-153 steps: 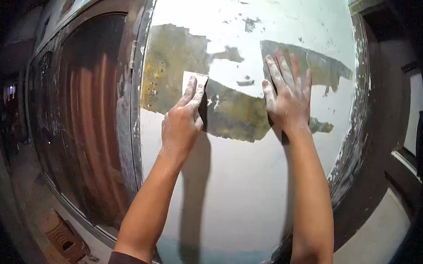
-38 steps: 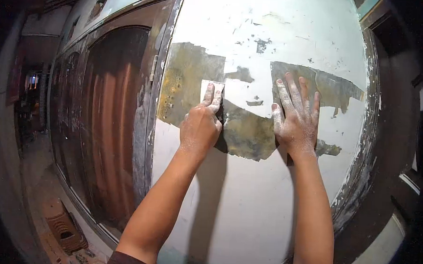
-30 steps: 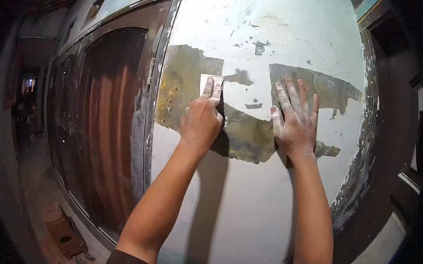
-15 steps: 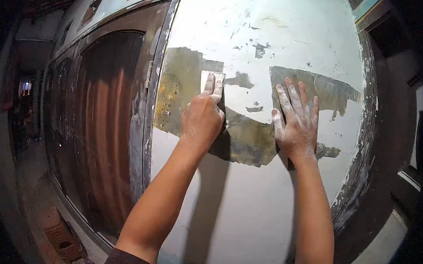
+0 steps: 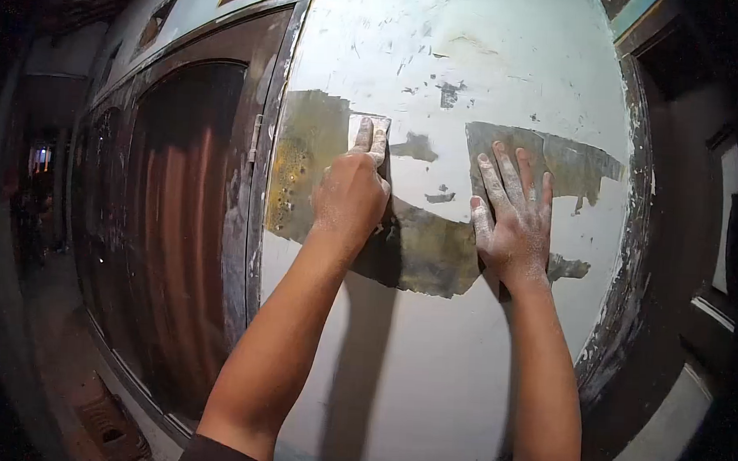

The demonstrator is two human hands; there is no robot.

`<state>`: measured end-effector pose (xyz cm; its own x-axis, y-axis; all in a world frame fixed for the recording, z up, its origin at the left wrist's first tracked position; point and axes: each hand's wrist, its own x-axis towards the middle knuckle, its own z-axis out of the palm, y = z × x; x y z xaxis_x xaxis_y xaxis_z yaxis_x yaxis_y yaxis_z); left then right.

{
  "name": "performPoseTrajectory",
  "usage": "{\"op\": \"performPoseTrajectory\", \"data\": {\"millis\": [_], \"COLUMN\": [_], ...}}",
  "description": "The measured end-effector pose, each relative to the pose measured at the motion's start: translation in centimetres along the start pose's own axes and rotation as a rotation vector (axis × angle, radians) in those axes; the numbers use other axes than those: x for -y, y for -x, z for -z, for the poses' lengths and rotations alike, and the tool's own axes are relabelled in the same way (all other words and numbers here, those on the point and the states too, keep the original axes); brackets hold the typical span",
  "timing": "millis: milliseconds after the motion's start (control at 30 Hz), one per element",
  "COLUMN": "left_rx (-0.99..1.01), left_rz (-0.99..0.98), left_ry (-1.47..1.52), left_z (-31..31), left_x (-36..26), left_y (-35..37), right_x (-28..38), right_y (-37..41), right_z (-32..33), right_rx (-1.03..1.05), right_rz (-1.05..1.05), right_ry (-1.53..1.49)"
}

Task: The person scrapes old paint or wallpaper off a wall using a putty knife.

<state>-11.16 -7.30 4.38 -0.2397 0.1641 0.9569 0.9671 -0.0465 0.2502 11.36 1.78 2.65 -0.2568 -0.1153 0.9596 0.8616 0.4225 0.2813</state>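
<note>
My left hand [image 5: 353, 180] is closed on a pale flat putty scraper [image 5: 381, 125], with two fingers stretched along its face. The scraper's blade lies against the wall [image 5: 429, 357], at the edge of a bare grey-brown patch [image 5: 311, 145]. How the other fingers grip it is hidden behind the hand. My right hand [image 5: 514, 216] rests flat on the wall with its fingers spread, partly over another bare grey patch [image 5: 578, 161]. It holds nothing. White dust or putty coats the fingers of both hands.
A dark wooden door [image 5: 184, 222] with a curtain-like reddish panel stands on the left. Another dark door frame [image 5: 627, 266], flaked with white, borders the wall on the right. A brownish block-like object [image 5: 112, 425] lies on the floor at lower left.
My left hand has slid the putty scraper slightly upward, and white now shows where the grey strip above the blade was. My right hand stays in place on the wall. The view has shifted a little.
</note>
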Motion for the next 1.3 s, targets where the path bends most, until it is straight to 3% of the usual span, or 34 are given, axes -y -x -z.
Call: {"op": "performPoseTrajectory", "data": {"millis": [367,533,667,733,1000,1033,1300], "left_rx": [-0.005,-0.074,0.106,0.092,0.147,0.031,0.096], "left_rz": [-0.069,-0.119,-0.042,-0.031,0.079,-0.024,0.034], "left_ry": [0.056,0.114,0.142,0.138,0.143,0.079,0.08], "left_z": [1.1,0.1,0.2,-0.9,-0.4,-1.4,-0.7], "left_x": [0.4,2.2,1.5,1.4,0.3,1.1,0.4], "left_y": [0.7,6.0,10.9,12.0,10.7,10.6,10.2], "right_x": [0.1,0.0,0.0,0.0,-0.1,-0.1,-0.1], "right_y": [0.0,0.0,0.0,0.0,-0.1,-0.1,0.0], "right_z": [0.0,-0.2,-0.1,-0.3,-0.1,-0.1,-0.3], "right_rx": [-0.01,-0.024,-0.019,-0.003,-0.008,-0.01,-0.035], "right_rz": [-0.008,-0.003,-0.015,-0.018,-0.006,-0.011,-0.006], "right_ry": [-0.004,0.003,0.001,0.016,-0.022,-0.006,0.012]}}
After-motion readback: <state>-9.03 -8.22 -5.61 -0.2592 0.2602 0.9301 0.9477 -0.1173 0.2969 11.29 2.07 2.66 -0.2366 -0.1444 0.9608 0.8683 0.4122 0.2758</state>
